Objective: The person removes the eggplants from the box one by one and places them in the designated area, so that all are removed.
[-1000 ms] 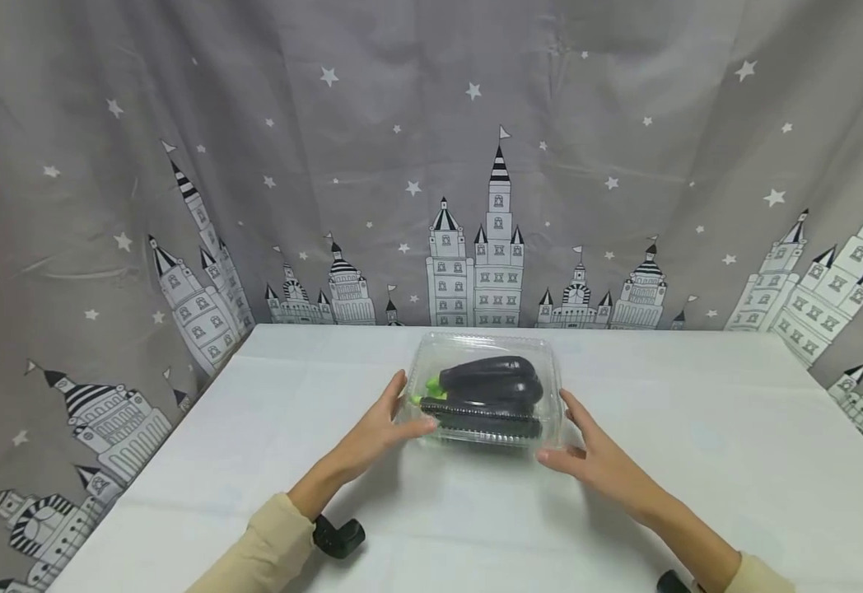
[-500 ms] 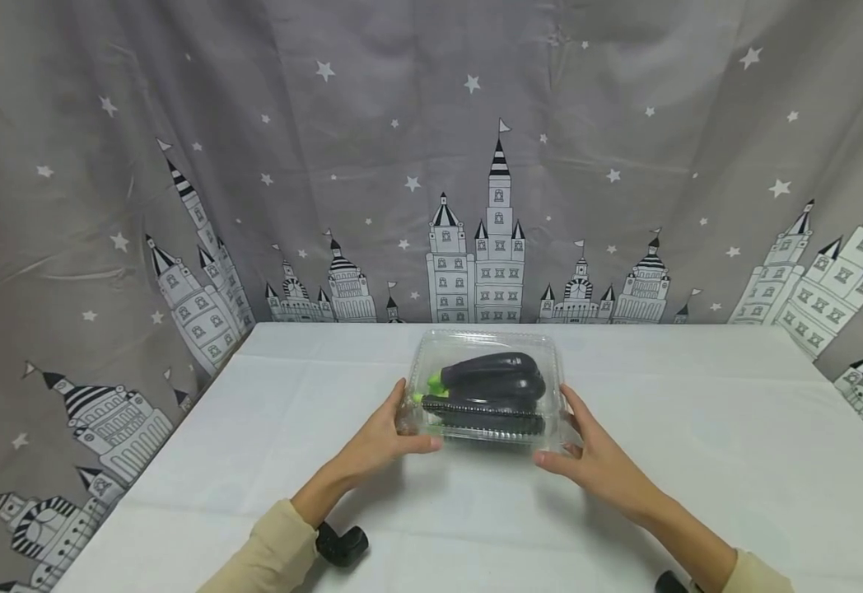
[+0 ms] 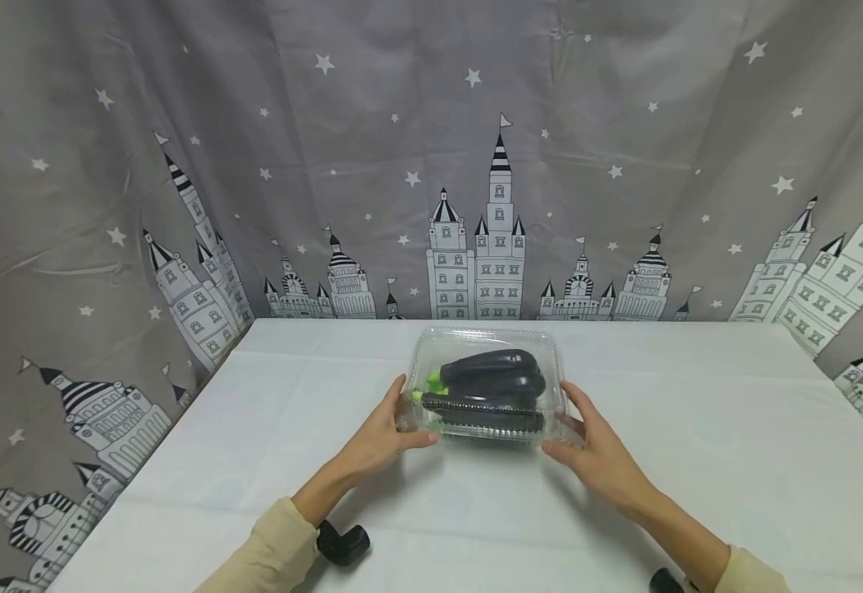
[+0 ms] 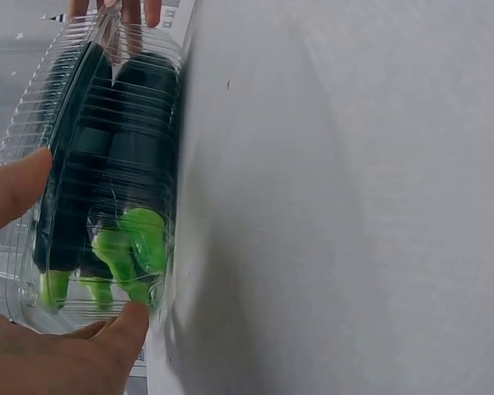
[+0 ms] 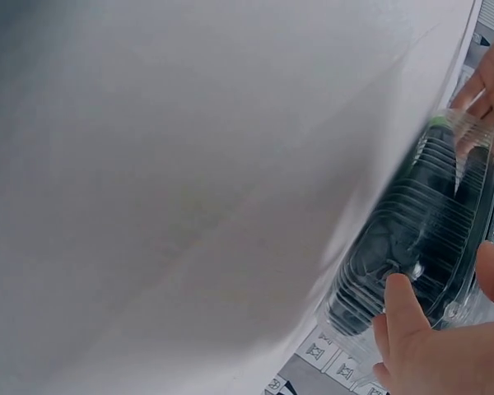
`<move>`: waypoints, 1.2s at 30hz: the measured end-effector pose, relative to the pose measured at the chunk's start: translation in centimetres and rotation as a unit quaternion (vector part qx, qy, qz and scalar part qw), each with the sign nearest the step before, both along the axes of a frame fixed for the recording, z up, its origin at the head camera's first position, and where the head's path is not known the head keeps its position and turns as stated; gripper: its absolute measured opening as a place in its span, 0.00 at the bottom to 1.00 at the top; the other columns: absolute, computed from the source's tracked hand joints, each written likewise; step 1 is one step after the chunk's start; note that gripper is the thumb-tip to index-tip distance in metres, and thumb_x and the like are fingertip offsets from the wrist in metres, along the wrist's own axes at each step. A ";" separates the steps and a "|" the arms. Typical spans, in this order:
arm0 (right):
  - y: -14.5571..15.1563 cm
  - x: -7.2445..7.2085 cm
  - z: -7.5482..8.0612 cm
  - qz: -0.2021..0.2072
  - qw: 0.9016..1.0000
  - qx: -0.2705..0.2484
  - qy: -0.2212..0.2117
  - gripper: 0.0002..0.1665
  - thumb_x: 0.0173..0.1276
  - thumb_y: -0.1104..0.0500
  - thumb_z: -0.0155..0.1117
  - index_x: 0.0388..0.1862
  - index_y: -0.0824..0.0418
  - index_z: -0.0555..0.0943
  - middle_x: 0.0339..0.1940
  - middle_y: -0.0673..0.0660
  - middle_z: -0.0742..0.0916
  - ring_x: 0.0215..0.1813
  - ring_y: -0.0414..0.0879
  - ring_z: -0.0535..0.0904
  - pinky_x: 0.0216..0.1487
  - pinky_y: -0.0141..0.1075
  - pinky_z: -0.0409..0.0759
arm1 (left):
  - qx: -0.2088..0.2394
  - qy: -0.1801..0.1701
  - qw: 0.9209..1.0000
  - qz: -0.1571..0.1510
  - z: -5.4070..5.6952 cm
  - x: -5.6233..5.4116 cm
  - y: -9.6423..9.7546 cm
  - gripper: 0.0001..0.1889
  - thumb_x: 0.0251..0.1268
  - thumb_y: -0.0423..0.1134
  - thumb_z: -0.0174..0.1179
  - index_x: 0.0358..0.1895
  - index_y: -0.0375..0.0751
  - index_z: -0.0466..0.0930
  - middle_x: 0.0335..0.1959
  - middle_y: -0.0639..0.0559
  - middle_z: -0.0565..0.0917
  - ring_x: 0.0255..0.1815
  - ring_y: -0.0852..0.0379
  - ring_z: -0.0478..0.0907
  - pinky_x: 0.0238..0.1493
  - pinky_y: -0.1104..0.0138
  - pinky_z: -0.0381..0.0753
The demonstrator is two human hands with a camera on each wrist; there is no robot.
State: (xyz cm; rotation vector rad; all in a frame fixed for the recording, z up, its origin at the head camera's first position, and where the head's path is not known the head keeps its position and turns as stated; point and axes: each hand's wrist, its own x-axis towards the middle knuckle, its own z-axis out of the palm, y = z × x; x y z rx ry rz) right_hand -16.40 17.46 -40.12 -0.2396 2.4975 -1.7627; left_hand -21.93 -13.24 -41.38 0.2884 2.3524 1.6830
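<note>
A clear plastic clamshell container (image 3: 494, 337) sits on the white table near its back edge. Several dark eggplants (image 3: 494, 385) with bright green stems (image 4: 140, 239) lie inside, under the lid. Around the container's left end my left hand (image 3: 374, 442) holds on, its thumb in front and its fingers at the side. At the opposite end, my right hand (image 3: 604, 463) grips the right side in much the same way, thumb toward the front corner. Parts of the fingers of both hands are hidden by the container. Whether the lid is latched cannot be seen.
White cloth covers the table (image 3: 313, 371). Behind it hangs a grey curtain (image 3: 402, 99) printed with castles and stars. A black wrist mount (image 3: 342, 545) shows beside the left sleeve, and another black piece (image 3: 664, 581) by the right sleeve.
My left thumb has shifted down off the container's front corner area. My right thumb has moved slightly closer to the right front corner. The container stays where it was.
</note>
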 end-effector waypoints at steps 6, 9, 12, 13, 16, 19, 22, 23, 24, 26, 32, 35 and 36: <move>-0.1 -0.1 0.0 -0.015 1.000 0.012 -0.007 0.51 0.68 0.64 0.64 0.81 0.57 0.46 0.80 0.67 0.51 0.74 0.66 0.59 0.67 0.60 0.62 | -0.007 0.001 1.000 0.002 -0.1 0.0 0.1 0.59 0.56 0.41 0.73 0.79 0.36 0.35 0.77 0.31 0.52 0.72 0.33 0.59 0.69 0.42 0.59; -0.1 0.0 0.1 -0.018 1.000 0.012 -0.006 0.50 0.68 0.64 0.63 0.81 0.57 0.46 0.80 0.67 0.52 0.74 0.65 0.59 0.68 0.60 0.59 | 0.001 -0.001 1.000 0.001 -0.2 -0.1 0.1 0.59 0.57 0.40 0.73 0.79 0.36 0.34 0.76 0.30 0.52 0.71 0.32 0.60 0.68 0.42 0.61; -0.1 0.1 0.0 -0.018 1.000 0.007 -0.001 0.49 0.69 0.65 0.62 0.81 0.57 0.47 0.80 0.65 0.52 0.74 0.64 0.59 0.69 0.59 0.57 | 0.011 -0.002 1.000 -0.001 -0.2 -0.2 0.2 0.58 0.57 0.38 0.73 0.79 0.36 0.34 0.76 0.30 0.52 0.72 0.33 0.59 0.68 0.42 0.59; -0.1 0.1 0.0 -0.017 1.000 0.004 0.000 0.49 0.69 0.66 0.62 0.81 0.58 0.47 0.80 0.65 0.52 0.75 0.64 0.59 0.70 0.58 0.57 | 0.013 -0.002 1.000 -0.001 -0.2 -0.2 0.3 0.58 0.57 0.38 0.72 0.79 0.36 0.34 0.76 0.30 0.52 0.72 0.33 0.58 0.69 0.42 0.58; -0.1 0.1 -0.1 -0.016 1.000 -0.001 0.003 0.48 0.70 0.68 0.60 0.81 0.58 0.47 0.81 0.63 0.50 0.75 0.64 0.58 0.70 0.57 0.58 | 0.016 -0.005 1.000 0.005 -0.1 -0.2 0.4 0.56 0.58 0.37 0.71 0.79 0.37 0.35 0.76 0.31 0.52 0.75 0.34 0.52 0.71 0.41 0.50; -0.1 0.0 -0.2 -0.016 1.000 -0.004 0.008 0.47 0.70 0.69 0.59 0.81 0.59 0.47 0.81 0.63 0.49 0.75 0.64 0.58 0.69 0.56 0.59 | 0.016 -0.009 1.000 0.012 0.0 -0.2 0.5 0.55 0.59 0.37 0.70 0.80 0.37 0.36 0.77 0.31 0.52 0.77 0.34 0.47 0.72 0.41 0.44; -0.2 0.0 -0.2 -0.016 1.000 -0.007 0.013 0.47 0.70 0.69 0.58 0.81 0.60 0.46 0.81 0.64 0.49 0.75 0.64 0.58 0.69 0.56 0.60 | 0.021 -0.010 1.000 0.014 0.0 -0.1 0.6 0.55 0.59 0.36 0.69 0.80 0.37 0.36 0.76 0.31 0.52 0.77 0.35 0.46 0.72 0.42 0.42; -0.2 0.0 -0.2 -0.016 1.000 -0.008 0.014 0.47 0.70 0.70 0.57 0.81 0.60 0.47 0.81 0.64 0.49 0.75 0.64 0.58 0.69 0.56 0.60 | 0.021 -0.009 1.000 0.014 0.0 -0.1 0.6 0.55 0.59 0.36 0.69 0.80 0.37 0.36 0.76 0.31 0.52 0.77 0.35 0.47 0.73 0.42 0.42; -0.2 0.0 -0.2 -0.017 1.000 -0.010 0.015 0.47 0.70 0.70 0.57 0.81 0.60 0.47 0.81 0.64 0.49 0.75 0.64 0.59 0.69 0.56 0.60 | 0.019 -0.009 1.000 0.015 0.0 -0.1 0.6 0.54 0.59 0.36 0.68 0.80 0.37 0.36 0.76 0.31 0.53 0.77 0.35 0.47 0.73 0.42 0.42; -0.3 0.0 -0.1 -0.016 1.000 -0.011 0.012 0.47 0.69 0.70 0.57 0.81 0.60 0.47 0.81 0.64 0.49 0.75 0.64 0.58 0.69 0.56 0.60 | 0.018 -0.007 1.000 0.016 0.0 0.0 0.6 0.54 0.60 0.36 0.68 0.80 0.37 0.36 0.76 0.31 0.54 0.76 0.35 0.48 0.72 0.42 0.43; -0.4 -0.2 0.0 -0.020 1.000 -0.007 -0.003 0.50 0.69 0.71 0.57 0.82 0.57 0.42 0.80 0.67 0.49 0.75 0.65 0.57 0.69 0.55 0.60 | 0.022 -0.009 0.999 0.033 0.0 0.2 0.5 0.52 0.61 0.37 0.67 0.79 0.33 0.38 0.75 0.30 0.56 0.76 0.35 0.50 0.73 0.43 0.45; -0.5 -0.2 0.1 -0.021 1.000 -0.009 -0.010 0.53 0.70 0.71 0.57 0.82 0.56 0.37 0.80 0.68 0.49 0.75 0.65 0.56 0.69 0.54 0.61 | 0.028 -0.011 0.999 0.040 0.0 0.3 0.5 0.51 0.61 0.37 0.67 0.78 0.29 0.39 0.75 0.29 0.54 0.76 0.34 0.51 0.73 0.44 0.46; -0.4 -0.2 0.1 -0.021 1.000 -0.010 -0.012 0.53 0.70 0.71 0.57 0.82 0.56 0.36 0.80 0.68 0.49 0.75 0.65 0.56 0.69 0.53 0.61 | 0.031 -0.013 0.999 0.043 0.0 0.4 0.5 0.50 0.61 0.37 0.67 0.78 0.28 0.40 0.75 0.28 0.54 0.75 0.34 0.51 0.73 0.44 0.47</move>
